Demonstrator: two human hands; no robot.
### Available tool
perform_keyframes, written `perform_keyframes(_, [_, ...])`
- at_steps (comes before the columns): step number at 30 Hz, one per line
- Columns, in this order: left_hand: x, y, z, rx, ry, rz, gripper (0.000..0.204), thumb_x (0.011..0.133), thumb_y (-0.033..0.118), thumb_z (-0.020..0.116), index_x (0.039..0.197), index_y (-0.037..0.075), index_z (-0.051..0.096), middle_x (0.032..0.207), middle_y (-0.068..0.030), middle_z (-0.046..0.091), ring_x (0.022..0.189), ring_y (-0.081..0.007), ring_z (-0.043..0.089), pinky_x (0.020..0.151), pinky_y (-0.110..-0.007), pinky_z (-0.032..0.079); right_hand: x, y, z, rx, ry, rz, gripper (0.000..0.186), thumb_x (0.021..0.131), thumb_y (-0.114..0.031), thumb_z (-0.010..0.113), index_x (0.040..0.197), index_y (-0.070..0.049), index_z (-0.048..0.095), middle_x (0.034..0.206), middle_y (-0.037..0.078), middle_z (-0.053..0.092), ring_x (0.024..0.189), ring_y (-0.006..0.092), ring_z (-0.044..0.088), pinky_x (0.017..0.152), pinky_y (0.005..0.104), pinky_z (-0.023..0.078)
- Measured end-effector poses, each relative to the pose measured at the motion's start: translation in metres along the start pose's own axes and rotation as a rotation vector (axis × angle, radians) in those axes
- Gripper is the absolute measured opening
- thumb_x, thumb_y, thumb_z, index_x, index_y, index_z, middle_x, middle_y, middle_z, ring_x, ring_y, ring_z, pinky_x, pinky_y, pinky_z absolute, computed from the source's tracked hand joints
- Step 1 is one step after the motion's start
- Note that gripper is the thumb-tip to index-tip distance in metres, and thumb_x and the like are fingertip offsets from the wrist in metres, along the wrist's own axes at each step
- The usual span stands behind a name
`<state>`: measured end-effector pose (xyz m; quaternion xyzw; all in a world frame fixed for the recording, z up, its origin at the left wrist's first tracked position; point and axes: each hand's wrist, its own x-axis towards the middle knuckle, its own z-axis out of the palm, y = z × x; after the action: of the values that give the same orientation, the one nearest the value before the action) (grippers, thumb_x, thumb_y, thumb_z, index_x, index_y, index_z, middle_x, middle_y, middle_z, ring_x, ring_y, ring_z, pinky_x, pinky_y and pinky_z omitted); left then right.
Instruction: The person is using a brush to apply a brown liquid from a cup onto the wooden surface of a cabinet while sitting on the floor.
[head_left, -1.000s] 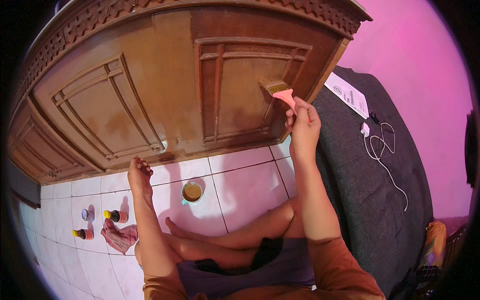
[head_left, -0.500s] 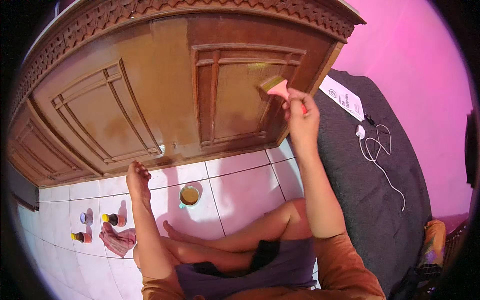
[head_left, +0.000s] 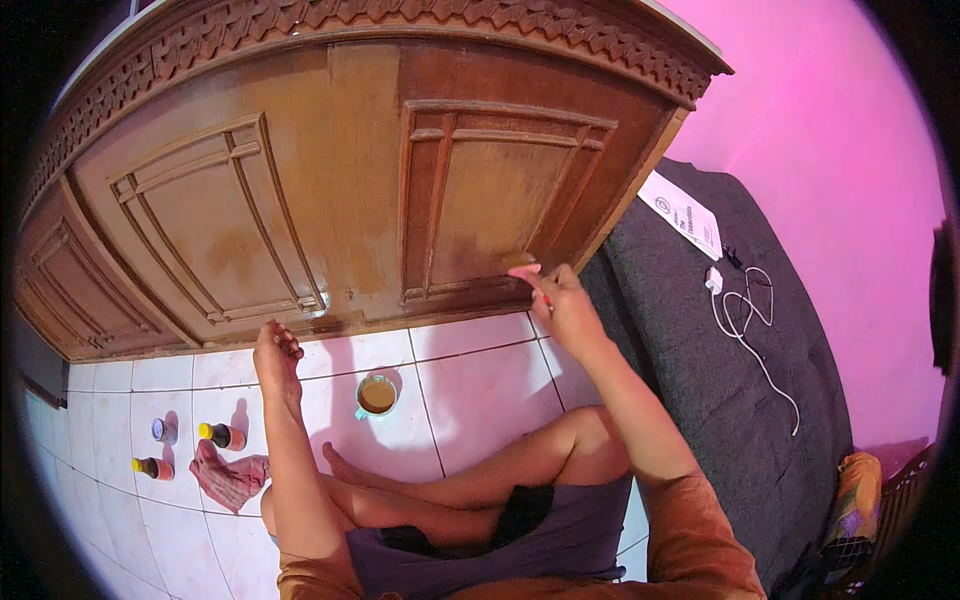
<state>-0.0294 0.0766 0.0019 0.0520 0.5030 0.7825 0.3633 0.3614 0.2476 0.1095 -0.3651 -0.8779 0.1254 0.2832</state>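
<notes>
A pink-handled paintbrush (head_left: 524,271) is gripped in my right hand (head_left: 570,308), its bristles at the lower right of a carved wooden panel (head_left: 500,200). That panel belongs to a long brown wooden cabinet (head_left: 365,180), whose surface varies from dull tan to darker reddish brown. My left hand (head_left: 277,350) hangs near the cabinet's lower edge with its fingers curled and no object seen in them. On the tiles between my hands stands a pale green cup (head_left: 377,396) of brownish liquid.
At the left lie a pink cloth (head_left: 232,478), two yellow-capped bottles (head_left: 222,436) (head_left: 153,468) and a small round container (head_left: 161,430). A dark grey mattress (head_left: 740,400) on the right bears a printed booklet (head_left: 683,212) and a white charger cable (head_left: 765,365). My crossed legs rest on the tiles.
My right hand has swept the paintbrush down and slightly left, from the panel's upper right to its lower edge. My left hand has stayed in place.
</notes>
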Motion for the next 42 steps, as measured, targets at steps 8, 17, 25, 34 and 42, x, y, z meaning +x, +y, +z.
perform_keyframes(8, [0.003, -0.006, -0.003, 0.013, -0.008, -0.009, 0.019, 0.092, 0.031, 0.054, 0.082, 0.015, 0.054, 0.068, 0.0039, 0.049, 0.060, -0.0095, 0.045, 0.059, -0.026, 0.036, 0.042, -0.050, -0.089, -0.089, 0.310, -0.134, 0.033, 0.081, 0.000, 0.059, 0.113, -0.004, 0.066, 0.085, 0.015, 0.051, 0.077, 0.0280, 0.054, 0.073, 0.0370, 0.047])
perform_keyframes(17, [0.000, -0.004, 0.005, 0.017, -0.011, -0.013, 0.018, 0.092, 0.031, 0.054, 0.082, 0.016, 0.054, 0.069, 0.0037, 0.050, 0.059, -0.0096, 0.045, 0.059, -0.026, 0.035, 0.016, 0.000, -0.038, -0.110, 0.041, -0.137, 0.038, 0.076, 0.000, 0.061, 0.112, -0.008, 0.068, 0.083, 0.013, 0.050, 0.080, 0.0287, 0.055, 0.076, 0.0383, 0.048])
perform_keyframes(25, [-0.004, 0.000, 0.003, 0.041, -0.002, 0.024, 0.020, 0.093, 0.028, 0.053, 0.077, 0.016, 0.050, 0.069, 0.0029, 0.049, 0.060, -0.0097, 0.044, 0.057, -0.026, 0.035, 0.050, -0.046, -0.099, -0.113, 0.275, -0.146, 0.035, 0.079, -0.003, 0.063, 0.113, -0.004, 0.067, 0.086, 0.015, 0.051, 0.082, 0.0295, 0.056, 0.075, 0.0380, 0.048])
perform_keyframes(34, [0.002, -0.004, -0.002, 0.011, 0.024, 0.009, 0.020, 0.092, 0.029, 0.054, 0.086, 0.010, 0.056, 0.068, 0.0013, 0.050, 0.058, -0.0102, 0.046, 0.053, -0.026, 0.036, 0.035, -0.028, -0.061, -0.180, 0.521, -0.283, 0.034, 0.079, -0.002, 0.066, 0.112, -0.002, 0.066, 0.091, 0.014, 0.050, 0.080, 0.0296, 0.054, 0.074, 0.0385, 0.048])
perform_keyframes(42, [0.003, -0.006, 0.001, 0.007, 0.030, -0.008, 0.020, 0.092, 0.029, 0.054, 0.086, 0.010, 0.055, 0.068, 0.0014, 0.050, 0.058, -0.0103, 0.046, 0.053, -0.026, 0.036, 0.004, -0.008, -0.032, -0.078, 0.452, -0.198, 0.039, 0.080, -0.001, 0.065, 0.118, -0.003, 0.062, 0.090, 0.015, 0.050, 0.084, 0.0292, 0.054, 0.075, 0.0376, 0.047])
